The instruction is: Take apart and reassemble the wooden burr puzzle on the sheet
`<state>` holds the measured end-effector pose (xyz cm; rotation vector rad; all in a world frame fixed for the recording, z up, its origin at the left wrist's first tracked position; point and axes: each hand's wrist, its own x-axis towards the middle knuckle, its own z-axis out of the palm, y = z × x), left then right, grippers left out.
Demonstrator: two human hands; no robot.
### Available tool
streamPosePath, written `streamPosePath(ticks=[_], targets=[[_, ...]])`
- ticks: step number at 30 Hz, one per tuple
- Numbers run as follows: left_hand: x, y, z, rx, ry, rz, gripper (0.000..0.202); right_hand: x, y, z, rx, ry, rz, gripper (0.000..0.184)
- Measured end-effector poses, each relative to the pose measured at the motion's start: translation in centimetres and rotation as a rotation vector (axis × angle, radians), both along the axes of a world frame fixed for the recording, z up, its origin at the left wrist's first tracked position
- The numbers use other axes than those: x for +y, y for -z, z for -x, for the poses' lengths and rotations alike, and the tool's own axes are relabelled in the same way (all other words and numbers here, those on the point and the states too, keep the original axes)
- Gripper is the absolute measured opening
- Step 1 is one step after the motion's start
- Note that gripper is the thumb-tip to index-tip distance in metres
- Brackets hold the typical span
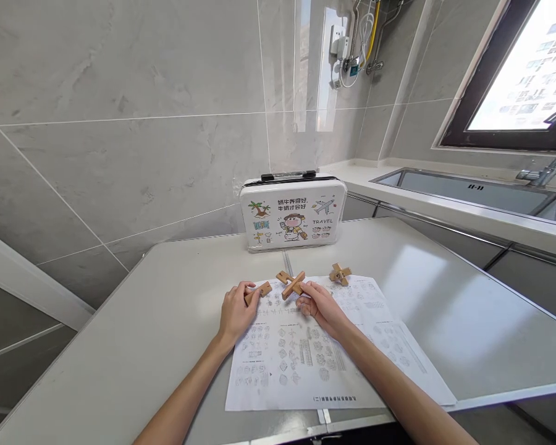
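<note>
My left hand (238, 310) is closed around a notched wooden puzzle piece (263, 289) at the top left of the printed sheet (301, 386). In the fingertips of my right hand (323, 307) are wooden puzzle pieces (293, 287) set crosswise against each other, a little above the paper. Just behind them shows another notched wooden piece (283, 276); whether it touches them I cannot tell. Farther right, a small interlocked wooden puzzle (340, 274) rests at the sheet's far edge. Rows of small diagrams cover the paper, which lies partly under both forearms.
A white carry case (293, 213) with cartoon prints stands upright at the back of the light table (167, 346), near the tiled wall. To the right is a counter with a steel sink (472, 191) and a faucet (544, 173). A seam runs through the tabletop.
</note>
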<state>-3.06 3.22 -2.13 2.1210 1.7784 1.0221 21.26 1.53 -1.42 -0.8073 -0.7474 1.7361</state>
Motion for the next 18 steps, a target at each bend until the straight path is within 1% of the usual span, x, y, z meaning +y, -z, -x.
streamPosePath(ticks=[5,12,15,18], targets=[[0.28,0.06,0.48,0.137,-0.055,-0.036,0.021,0.11,0.42,-0.04,-0.022,-0.031,-0.014,0.044],[0.35,-0.08,0.88,0.205,-0.095,-0.035,0.025,-0.19,0.08,0.19,-0.071,-0.118,-0.058,0.045],[0.47,-0.24,1.04,0.180,-0.107,-0.075,0.026,-0.39,-0.10,0.28,-0.099,-0.171,-0.073,0.046],[0.26,-0.81,0.73,0.052,-0.072,-0.129,0.027,-0.47,-0.05,0.35,-0.126,-0.204,-0.093,0.044]])
